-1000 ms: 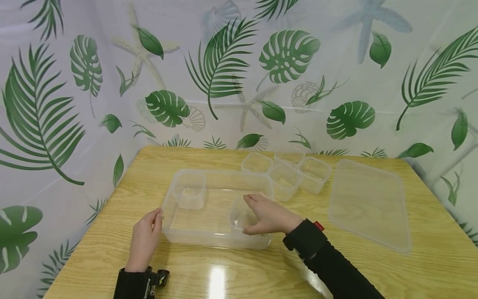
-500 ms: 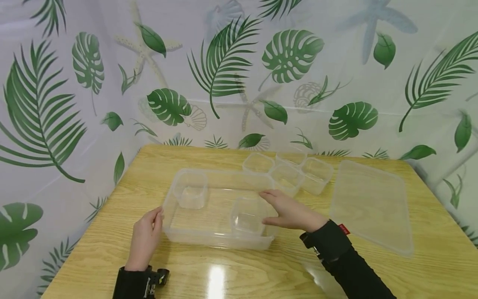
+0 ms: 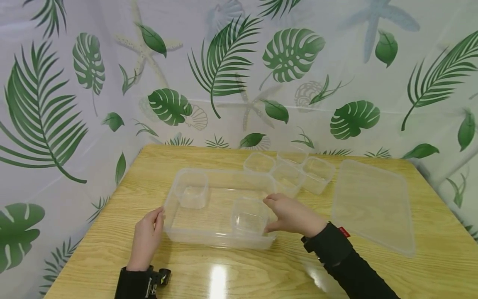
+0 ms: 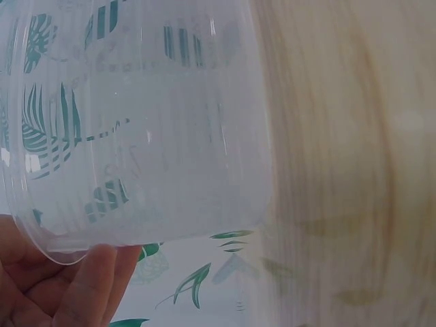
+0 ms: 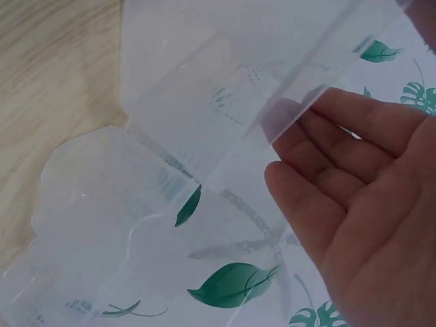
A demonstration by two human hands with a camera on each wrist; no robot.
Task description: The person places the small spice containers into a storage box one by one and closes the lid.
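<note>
A large clear plastic box (image 3: pixel 220 240) stands on the table in front of me. My left hand (image 3: pixel 146 236) holds its left rim, and the left wrist view has those fingers (image 4: pixel 95 279) at the rim's corner. Inside the box are two small clear containers: one (image 3: pixel 192 197) at the back left, the other (image 3: pixel 248 218) at the front right. My right hand (image 3: pixel 293 216) is at the box's right wall, thumb and fingers spread, beside the front right container. In the right wrist view its relaxed fingers (image 5: pixel 347 129) reach over a translucent edge, their tips seen through the plastic.
Several more small clear containers (image 3: pixel 317 174) stand behind the box's back right corner. A flat translucent lid (image 3: pixel 373 207) lies on the wooden table (image 3: pixel 179 274) at the right. A leaf-patterned cloth (image 3: pixel 239 83) hangs behind the table.
My right hand has drawn back to the right from the front right container, which now stands uncovered, and has come to the box's right wall. The left hand has stayed in place.
</note>
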